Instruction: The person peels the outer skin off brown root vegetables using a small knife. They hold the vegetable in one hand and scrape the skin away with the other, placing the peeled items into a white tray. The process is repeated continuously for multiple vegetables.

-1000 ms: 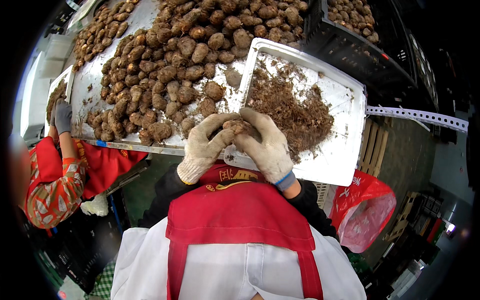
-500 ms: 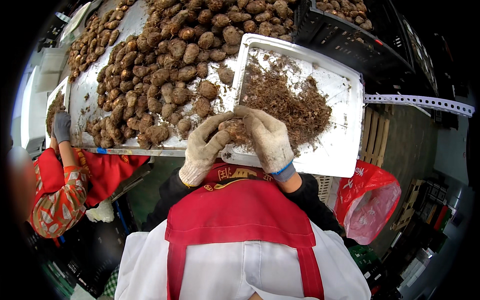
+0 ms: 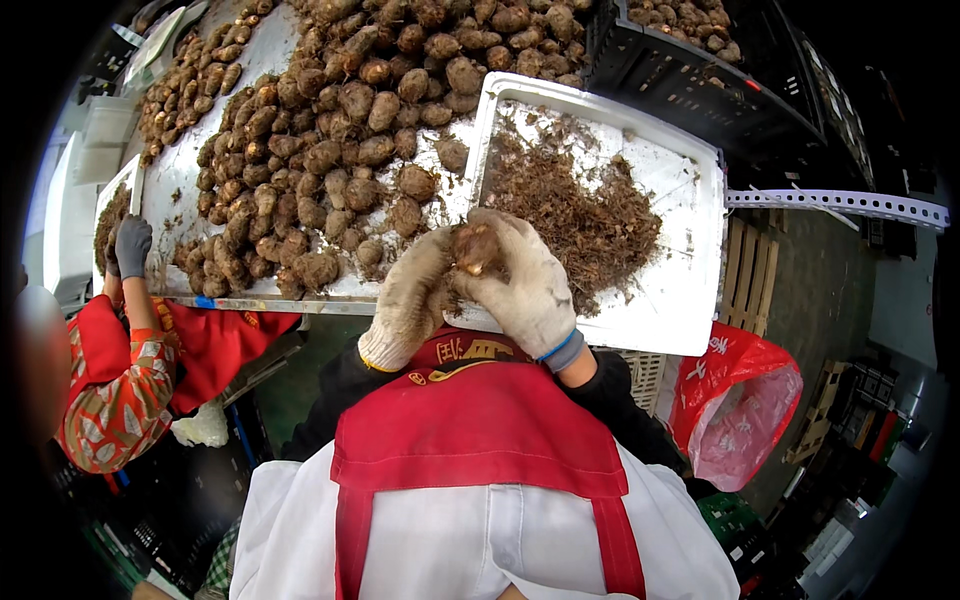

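A brown, hairy taro point(image 3: 476, 246) is held between my two gloved hands above the near-left corner of the white tray point(image 3: 690, 300). My right hand point(image 3: 522, 280) curls round it from the right, with fingers over the far side and thumb across the near side. My left hand point(image 3: 408, 295) closes against its left side, though its fingertips are partly hidden behind the taro and the right thumb. Dry brown peelings and fibres point(image 3: 580, 215) lie heaped in the tray just beyond my hands. A large pile of taros point(image 3: 330, 150) spreads over the metal table to the left.
Black crates point(image 3: 700, 90) stand at the far right, one filled with smaller taros. A perforated white metal bar point(image 3: 840, 205) juts out right of the tray. Below it hangs a red plastic bag point(image 3: 735, 400). At the left, a co-worker's grey-gloved hand point(image 3: 133, 246) works at another tray.
The taro has been turned upward and shows more of its end. My right hand now wraps round it, while my left fingers have drawn in behind it. The co-worker's hand shifted slightly right.
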`<state>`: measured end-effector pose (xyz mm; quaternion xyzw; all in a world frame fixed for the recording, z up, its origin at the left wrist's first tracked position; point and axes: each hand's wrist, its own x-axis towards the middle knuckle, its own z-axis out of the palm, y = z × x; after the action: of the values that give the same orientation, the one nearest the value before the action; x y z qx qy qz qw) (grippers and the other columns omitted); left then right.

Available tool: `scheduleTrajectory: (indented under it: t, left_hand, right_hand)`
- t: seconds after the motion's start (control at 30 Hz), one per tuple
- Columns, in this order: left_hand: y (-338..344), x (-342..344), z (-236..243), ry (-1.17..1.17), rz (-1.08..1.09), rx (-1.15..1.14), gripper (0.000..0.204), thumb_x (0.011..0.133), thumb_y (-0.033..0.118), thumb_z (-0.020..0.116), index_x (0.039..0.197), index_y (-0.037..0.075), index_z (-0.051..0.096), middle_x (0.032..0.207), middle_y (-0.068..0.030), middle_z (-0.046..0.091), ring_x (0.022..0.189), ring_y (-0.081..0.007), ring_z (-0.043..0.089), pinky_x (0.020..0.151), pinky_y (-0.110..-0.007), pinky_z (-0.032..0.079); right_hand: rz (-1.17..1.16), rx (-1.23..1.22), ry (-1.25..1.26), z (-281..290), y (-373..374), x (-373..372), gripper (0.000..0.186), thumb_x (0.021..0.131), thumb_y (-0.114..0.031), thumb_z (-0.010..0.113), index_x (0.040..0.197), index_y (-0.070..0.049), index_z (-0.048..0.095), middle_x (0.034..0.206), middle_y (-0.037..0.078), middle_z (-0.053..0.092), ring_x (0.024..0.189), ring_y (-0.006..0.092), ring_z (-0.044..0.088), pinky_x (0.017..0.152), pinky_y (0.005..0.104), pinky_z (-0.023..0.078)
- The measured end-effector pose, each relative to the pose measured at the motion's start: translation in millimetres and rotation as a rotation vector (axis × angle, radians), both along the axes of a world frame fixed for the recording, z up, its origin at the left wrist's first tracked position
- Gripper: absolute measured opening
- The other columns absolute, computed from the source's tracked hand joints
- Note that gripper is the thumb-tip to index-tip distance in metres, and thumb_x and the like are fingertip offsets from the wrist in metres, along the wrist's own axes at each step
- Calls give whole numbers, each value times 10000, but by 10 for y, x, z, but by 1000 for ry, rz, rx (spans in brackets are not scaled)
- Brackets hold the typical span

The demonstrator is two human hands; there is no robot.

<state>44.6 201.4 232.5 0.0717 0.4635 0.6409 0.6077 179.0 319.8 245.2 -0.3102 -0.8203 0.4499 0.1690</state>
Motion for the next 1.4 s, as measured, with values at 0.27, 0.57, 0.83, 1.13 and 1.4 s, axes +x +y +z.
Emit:
scheduleTrajectory:
  t: [0.27,0.57,0.83,1.13,1.4]
  left_hand:
    - [260,51,8,717,-167,42,482,1018,176,524,1451,-16,438,1236,-139,613,1061,-141,608,908,-280,491]
    - [273,175,-670,413,174,198,375,1065,246,476,1307,-32,538,1106,-80,649,994,-142,615,860,-288,518]
    - [299,-13,-245,-163,160,52,442,1061,386,484,1272,9,576,1007,-47,660,798,-96,649,580,-214,526]
    - [257,116,-365,48,122,146,457,1041,304,548,1372,-9,516,1110,-31,632,948,-76,592,753,-222,512]
    - [185,-236,-528,596,-146,-31,494,1058,342,442,1400,-11,488,1221,-121,627,1100,-170,603,914,-312,511]
  right_hand:
    - [22,272,-25,-142,-54,-1,569,768,-114,660,1317,-34,532,1309,200,553,1208,410,526,1022,467,460]
    - [-29,270,13,-219,-110,-114,568,743,-59,651,1300,-38,544,1278,192,573,1184,397,547,995,462,471]
    - [14,161,-2,-181,-57,-61,577,754,-86,636,1319,-34,529,1298,191,555,1203,401,520,1022,467,454]
    - [-4,417,-62,-215,-124,-84,538,751,-119,728,1261,-35,583,1258,158,598,1145,381,573,985,451,485]
    - [29,169,-34,-81,-23,-20,516,795,-228,713,1264,-58,584,1211,195,608,1128,391,577,971,459,482]
